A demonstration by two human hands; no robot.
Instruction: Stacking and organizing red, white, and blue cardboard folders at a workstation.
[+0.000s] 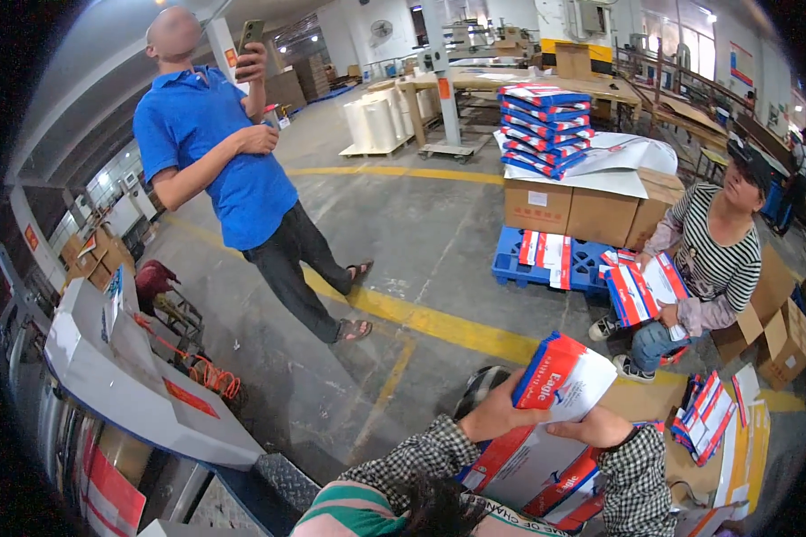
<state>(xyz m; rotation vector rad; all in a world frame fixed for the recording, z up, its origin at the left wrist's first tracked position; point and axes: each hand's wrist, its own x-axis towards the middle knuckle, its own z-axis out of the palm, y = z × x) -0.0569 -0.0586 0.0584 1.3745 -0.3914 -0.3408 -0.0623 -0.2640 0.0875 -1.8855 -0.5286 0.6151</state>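
Note:
Both my hands hold one red, white and blue printed packet [560, 380] in front of me. My left hand [500, 410] closes round its lower left side, with the thumb across the face. At its lower right edge, my right hand [600, 428] grips it with the thumb pointing inward. More printed packets [533, 470] in the same colours lie directly below my hands, partly hidden by my forearms. Checked sleeves cover both my arms.
A seated person [721, 242] at right holds similar packets [640, 291]. Behind them, a tall stack of packets [546, 130] tops cardboard boxes [537, 206] by a blue pallet [508, 259]. A standing person [219, 152] holds a phone. A grey machine [152, 376] is at left.

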